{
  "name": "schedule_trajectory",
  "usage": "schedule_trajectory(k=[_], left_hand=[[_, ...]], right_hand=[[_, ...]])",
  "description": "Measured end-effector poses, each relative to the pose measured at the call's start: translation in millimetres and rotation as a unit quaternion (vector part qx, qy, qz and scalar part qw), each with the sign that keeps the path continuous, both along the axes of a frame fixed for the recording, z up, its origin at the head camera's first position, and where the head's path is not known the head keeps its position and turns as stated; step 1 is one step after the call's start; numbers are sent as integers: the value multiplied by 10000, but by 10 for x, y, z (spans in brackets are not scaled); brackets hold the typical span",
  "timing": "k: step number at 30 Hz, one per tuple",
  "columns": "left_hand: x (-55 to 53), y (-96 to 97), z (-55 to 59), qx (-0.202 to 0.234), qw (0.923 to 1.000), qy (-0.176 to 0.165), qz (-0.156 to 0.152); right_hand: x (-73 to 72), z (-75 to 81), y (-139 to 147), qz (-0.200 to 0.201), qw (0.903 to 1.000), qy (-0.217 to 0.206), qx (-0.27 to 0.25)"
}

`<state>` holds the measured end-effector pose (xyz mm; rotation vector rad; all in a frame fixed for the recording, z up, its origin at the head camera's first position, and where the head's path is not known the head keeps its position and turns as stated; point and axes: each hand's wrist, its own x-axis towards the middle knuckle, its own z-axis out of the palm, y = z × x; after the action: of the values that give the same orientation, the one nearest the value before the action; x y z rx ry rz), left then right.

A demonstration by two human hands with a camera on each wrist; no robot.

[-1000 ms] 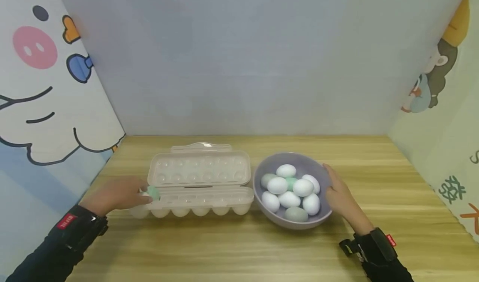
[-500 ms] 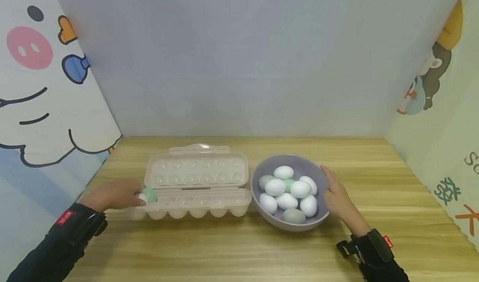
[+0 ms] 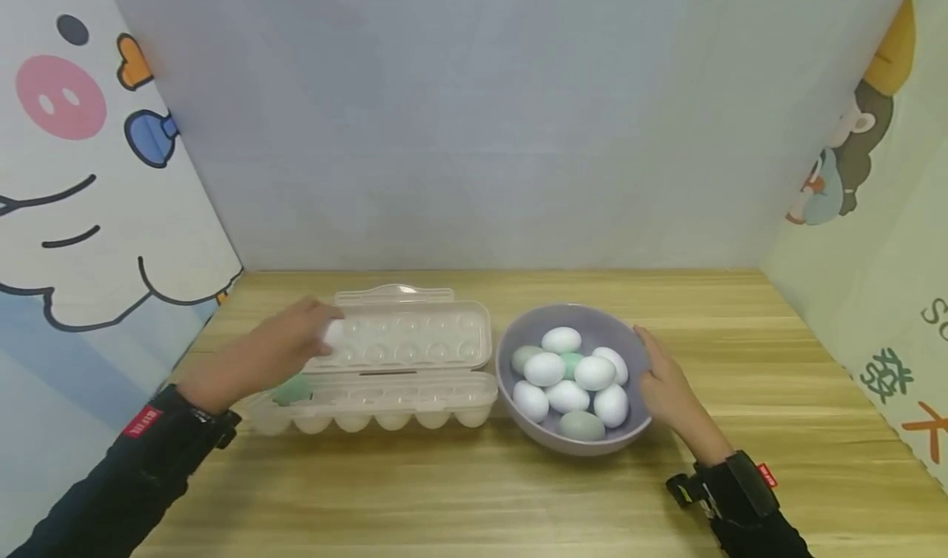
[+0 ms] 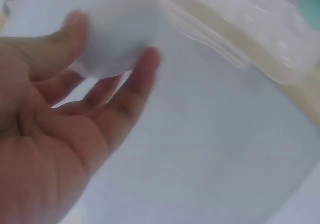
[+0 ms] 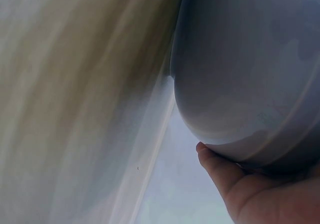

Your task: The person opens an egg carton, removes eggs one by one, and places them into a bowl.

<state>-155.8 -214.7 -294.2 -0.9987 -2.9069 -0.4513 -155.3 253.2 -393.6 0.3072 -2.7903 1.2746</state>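
Note:
My left hand pinches a white egg between thumb and fingertips, above the left end of a clear plastic egg carton. In the head view the hand covers much of this egg. A green egg sits in the carton's leftmost part, partly behind my wrist. With my right hand I grip the right rim of a purple-grey bowl. White eggs, grey-green eggs and a mint egg are piled in it.
The carton's lid lies folded back behind its base. Carton and bowl stand side by side on a wooden table. A grey wall rises at the back, with cartoon-printed panels on both sides.
My left hand has lifted from the carton's left end, moving up and rightward with the white egg. The green egg stays in the carton. My right hand keeps its grip on the bowl.

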Motion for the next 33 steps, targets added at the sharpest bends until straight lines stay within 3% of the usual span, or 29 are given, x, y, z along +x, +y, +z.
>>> schedule_trajectory(k=[5, 8, 13, 16, 19, 23, 28, 33], left_hand=[[-51, 648, 67, 355, 9914, 558, -1128], [-80, 1063, 64, 364, 9826, 564, -1729], [-102, 1671, -27, -188, 9651, 444, -2575], [-88, 1922, -135, -672, 9537, 451, -2896], [-76, 2090, -250, -1014, 9456, 467, -3055], [-83, 2227, -365, -1231, 9417, 426, -3102], [-115, 2329, -419, -1279, 9437, 372, -3028], [-143, 2368, -414, -1104, 9501, -158, -2915]], right_hand=[[11, -22, 13, -35, 9999, -91, -55], [23, -33, 20, -60, 9998, -149, -79], [50, -44, 23, -126, 9998, -117, -66], [56, -55, 1, -120, 9998, -96, -136], [52, -71, -30, -74, 9997, -114, -216], [39, -75, -49, -31, 9996, -137, -240], [24, -39, -28, 3, 9996, -157, -217], [-3, -23, 14, -7, 9999, -106, -123]])
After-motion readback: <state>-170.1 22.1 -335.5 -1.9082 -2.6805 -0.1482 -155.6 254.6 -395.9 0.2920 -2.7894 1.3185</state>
